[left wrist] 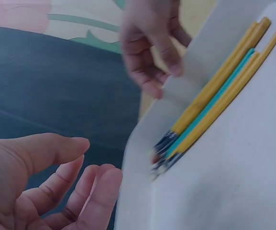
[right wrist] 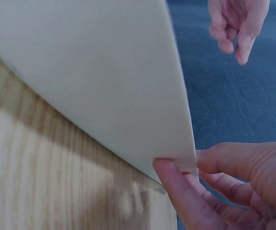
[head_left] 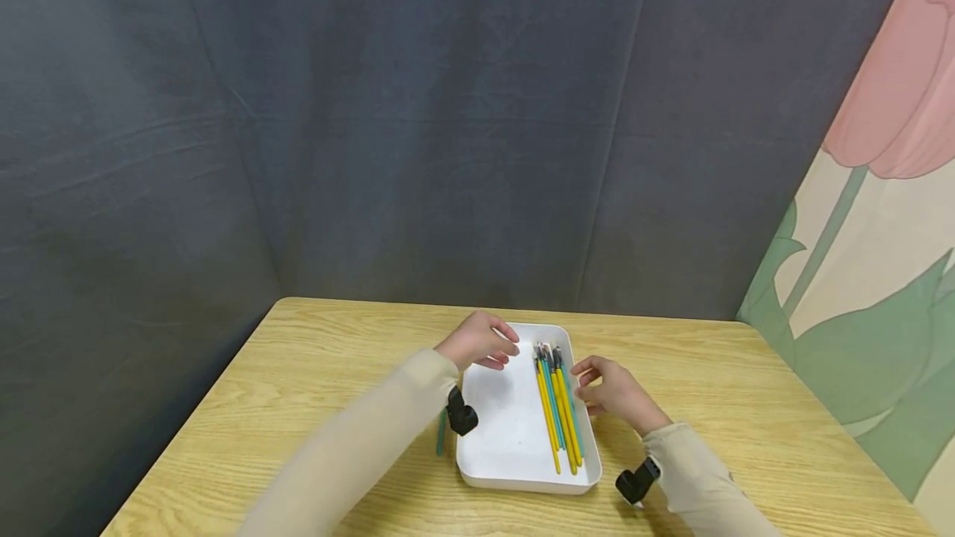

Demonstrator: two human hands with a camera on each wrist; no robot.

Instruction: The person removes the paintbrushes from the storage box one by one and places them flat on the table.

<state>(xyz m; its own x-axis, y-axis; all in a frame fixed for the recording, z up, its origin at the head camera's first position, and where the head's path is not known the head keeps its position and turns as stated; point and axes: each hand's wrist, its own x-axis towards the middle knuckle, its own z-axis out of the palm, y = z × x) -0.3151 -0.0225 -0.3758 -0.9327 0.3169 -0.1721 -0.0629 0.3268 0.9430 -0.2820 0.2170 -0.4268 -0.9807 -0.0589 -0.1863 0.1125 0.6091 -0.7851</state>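
Note:
A white tray lies on the wooden table. Along its right side rest several paintbrushes with yellow and teal handles, bristle ends pointing to the far side. My left hand hovers over the tray's far left part, fingers loosely bent and holding nothing. In the left wrist view its thumb stands apart from the fingers. At the tray's right wall, my right hand grips the rim. The right wrist view shows its fingers against the outer wall and the thumb at the edge.
Left of the tray a slim green stick lies on the table, partly hidden by my left sleeve. A dark curtain hangs behind the table. On the right is a wall with a painted tulip.

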